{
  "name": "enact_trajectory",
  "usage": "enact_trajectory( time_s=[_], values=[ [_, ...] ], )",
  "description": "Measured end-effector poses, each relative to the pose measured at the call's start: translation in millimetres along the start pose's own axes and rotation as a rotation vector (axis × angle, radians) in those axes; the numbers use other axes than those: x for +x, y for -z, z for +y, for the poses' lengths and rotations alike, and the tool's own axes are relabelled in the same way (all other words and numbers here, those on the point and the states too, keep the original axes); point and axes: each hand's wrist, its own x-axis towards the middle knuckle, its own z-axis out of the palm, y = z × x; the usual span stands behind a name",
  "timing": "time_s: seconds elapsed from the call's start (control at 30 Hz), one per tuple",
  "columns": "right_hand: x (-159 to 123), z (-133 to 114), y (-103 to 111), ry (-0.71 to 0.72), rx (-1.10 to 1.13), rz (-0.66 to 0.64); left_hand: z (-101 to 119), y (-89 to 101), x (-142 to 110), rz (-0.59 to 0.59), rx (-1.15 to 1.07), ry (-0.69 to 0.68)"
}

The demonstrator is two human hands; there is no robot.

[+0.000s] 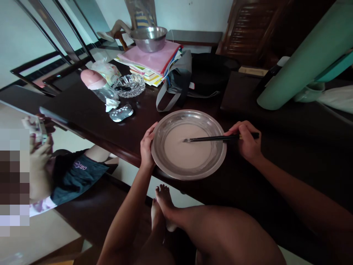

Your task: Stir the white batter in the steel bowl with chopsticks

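A wide metal basin [157,157] stands near the edge of the dark table in front of me. Inside lies a smooth, pale pinkish-beige liquid [184,156]. My left hand [148,145] grips the basin's left rim, its fingers curled against the outer side. Above the right rim, my right hand [248,141] is closed around a pair of black chopsticks [211,138]. Their wet tips dip into the liquid near the middle of the basin. The chopsticks slant almost level across the right side of the bowl.
Left of the basin are a remote control [121,113], a glass ashtray [129,85] and a pink-capped bottle [96,84]. Behind are a grey bag [179,81] and a second metal bowl [150,38] on papers. A green cylinder [300,62] leans at right. Another person [77,173] sits at left, holding a phone.
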Motion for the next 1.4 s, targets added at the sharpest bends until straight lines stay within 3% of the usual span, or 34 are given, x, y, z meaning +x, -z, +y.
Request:
enact_trajectory(
  time_s=[0.1,0.27,0.43,0.6,0.77,0.93,1.1,1.3,1.4],
  values=[
    [0.9,0.7,0.6,0.007,0.078,0.055,-0.8,-0.3,0.3,0.005,-0.002,0.011],
    [1.5,1.3,0.1,-0.035,0.052,-0.036,-4.5,1.9,1.5,-0.007,0.001,-0.004],
    [2.9,0.0,0.0,0.012,0.098,0.094,-6.4,4.2,2.5,-0.041,0.033,-0.018],
    [-0.8,1.0,-0.6,-0.034,0.053,-0.067,-7.4,4.3,2.8,-0.037,0.030,-0.030],
    [1.3,0.9,-0.2,0.020,0.113,0.044,-6.6,3.6,2.5,-0.027,0.018,-0.011],
    [-0.4,1.0,-0.4,-0.036,0.058,-0.055,-9.4,5.2,3.2,-0.039,0.025,-0.030],
    [1.5,0.7,0.0,-0.018,0.095,0.053,-8.1,4.6,2.7,-0.034,0.015,-0.019],
    [0.1,-0.9,-1.4,-0.008,0.014,-0.056,-7.0,3.2,2.2,-0.016,-0.007,0.000],
    [1.7,-2.2,-1.3,0.013,0.023,0.029,-6.9,3.3,2.3,-0.020,-0.007,0.003]
  ],
)
